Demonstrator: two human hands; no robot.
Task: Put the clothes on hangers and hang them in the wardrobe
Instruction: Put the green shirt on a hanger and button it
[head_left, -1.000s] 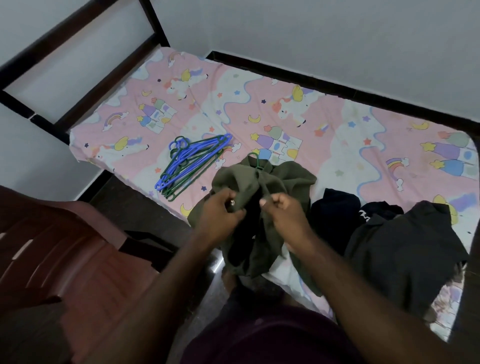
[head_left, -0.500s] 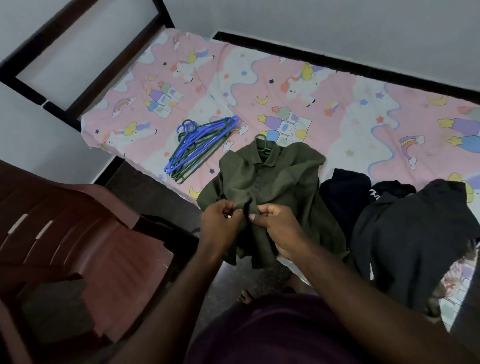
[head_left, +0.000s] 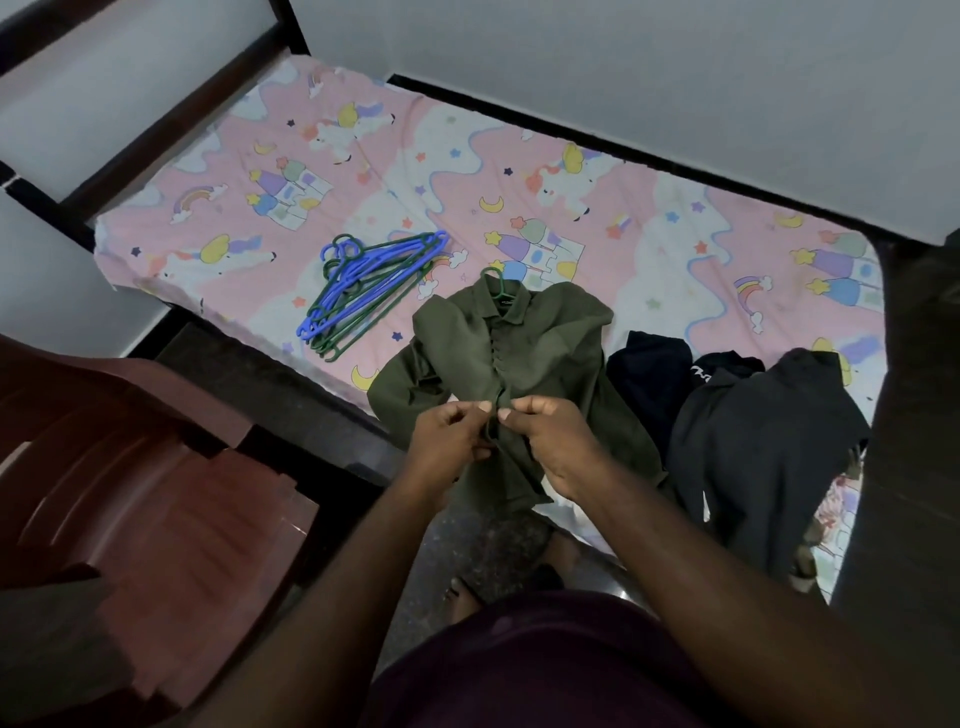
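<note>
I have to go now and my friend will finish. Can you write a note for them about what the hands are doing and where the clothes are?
Left hand and right hand: both pinch the front placket of the green shirt, apparently buttoning it.
Green shirt: flat on the bed, already on a green hanger whose hook pokes out at the collar.
Spare hangers: piled to the shirt's left.
Dark clothes: heaped to its right, not yet on hangers.
Left: finish the shirt, hang everything. No wardrobe in view.

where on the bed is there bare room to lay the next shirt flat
Free: the sheet beyond the green shirt toward the wall, and the far-left corner beyond the pile of hangers. Crowded: the near edge, where hangers, green shirt, both hands and the dark clothes lie side by side.
</note>
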